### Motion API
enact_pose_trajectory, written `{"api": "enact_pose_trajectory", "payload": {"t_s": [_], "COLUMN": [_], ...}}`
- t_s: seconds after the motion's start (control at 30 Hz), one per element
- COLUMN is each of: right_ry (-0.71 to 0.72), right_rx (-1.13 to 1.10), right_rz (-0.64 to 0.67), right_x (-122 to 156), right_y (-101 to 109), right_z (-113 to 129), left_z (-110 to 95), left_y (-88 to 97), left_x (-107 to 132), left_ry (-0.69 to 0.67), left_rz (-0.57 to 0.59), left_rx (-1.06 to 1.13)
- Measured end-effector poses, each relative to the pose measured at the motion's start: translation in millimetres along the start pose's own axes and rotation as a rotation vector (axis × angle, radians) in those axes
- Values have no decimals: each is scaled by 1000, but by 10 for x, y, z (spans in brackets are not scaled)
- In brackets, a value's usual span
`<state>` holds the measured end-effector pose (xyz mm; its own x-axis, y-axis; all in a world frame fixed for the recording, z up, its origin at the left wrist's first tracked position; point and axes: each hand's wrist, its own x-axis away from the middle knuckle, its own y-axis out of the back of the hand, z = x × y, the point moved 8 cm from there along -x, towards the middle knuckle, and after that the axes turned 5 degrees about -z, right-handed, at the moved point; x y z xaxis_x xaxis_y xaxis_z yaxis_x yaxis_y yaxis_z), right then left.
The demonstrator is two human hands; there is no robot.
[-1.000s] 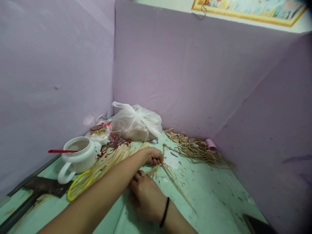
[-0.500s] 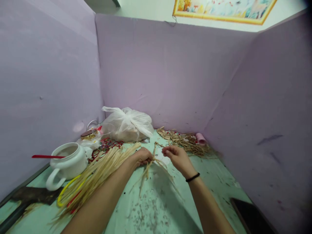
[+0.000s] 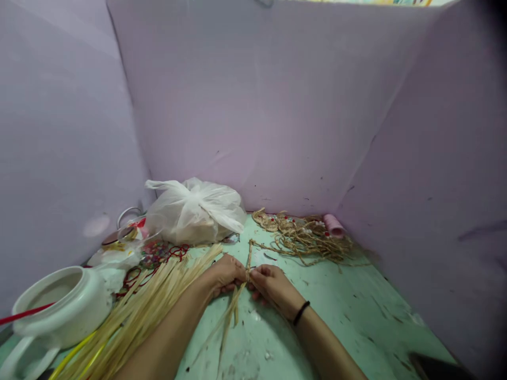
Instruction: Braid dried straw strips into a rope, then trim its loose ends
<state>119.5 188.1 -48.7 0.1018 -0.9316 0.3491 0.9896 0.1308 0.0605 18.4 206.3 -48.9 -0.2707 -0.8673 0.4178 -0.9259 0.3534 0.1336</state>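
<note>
A thin braid of straw-coloured fibre (image 3: pixel 249 256) runs up the green tabletop from between my hands and bends right towards a tangle of braided cord (image 3: pixel 309 244). My left hand (image 3: pixel 228 274) is closed on the braid's near end. From the other side my right hand (image 3: pixel 273 287) pinches the strands at the same spot, a black band round its wrist. Loose fibre ends (image 3: pixel 229 316) hang towards me below the fingers. Beside my left forearm lies a bundle of pale dry fibre strips (image 3: pixel 158 295), partly covered by the arm.
At the left stands a white pot (image 3: pixel 63 301) with a red stick in it. Behind are a tied white plastic bag (image 3: pixel 196 211) and small beads (image 3: pixel 154 253) with red cord. A pink thread spool (image 3: pixel 334 226) sits at the back right; a dark flat object (image 3: pixel 431 367) lies front right.
My right hand has come down and left to the braid, meeting my left hand. The view has tilted down and closer, so the wall picture is nearly out of sight.
</note>
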Motion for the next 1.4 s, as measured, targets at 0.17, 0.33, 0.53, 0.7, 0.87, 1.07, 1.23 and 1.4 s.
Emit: {"api": "enact_pose_trajectory", "payload": {"t_s": [0.17, 0.33, 0.53, 0.7, 0.87, 1.07, 1.23, 1.4], "right_ry": [16, 98, 94, 133, 161, 180, 131, -141], "right_rx": [-91, -70, 17, -4, 26, 66, -5, -238], "right_rz": [263, 176, 21, -28, -46, -55, -5, 89], "right_x": [147, 142, 71, 59, 97, 130, 150, 116], "right_y": [12, 44, 74, 108, 125, 117, 127, 15], "right_z": [-14, -48, -121, -102, -97, -79, -27, -41], "left_z": [15, 36, 22, 10, 22, 22, 4, -5], "left_y": [-11, -5, -8, -31, -49, -50, -31, -24], "left_x": [17, 0, -11, -15, -8, 20, 12, -1], "left_ry": [62, 90, 67, 46, 20, 2, 4, -12], "left_rz": [1, -40, -25, -7, -27, -40, -45, -28], "left_rx": [5, -8, -24, -85, -123, -93, -64, -37]}}
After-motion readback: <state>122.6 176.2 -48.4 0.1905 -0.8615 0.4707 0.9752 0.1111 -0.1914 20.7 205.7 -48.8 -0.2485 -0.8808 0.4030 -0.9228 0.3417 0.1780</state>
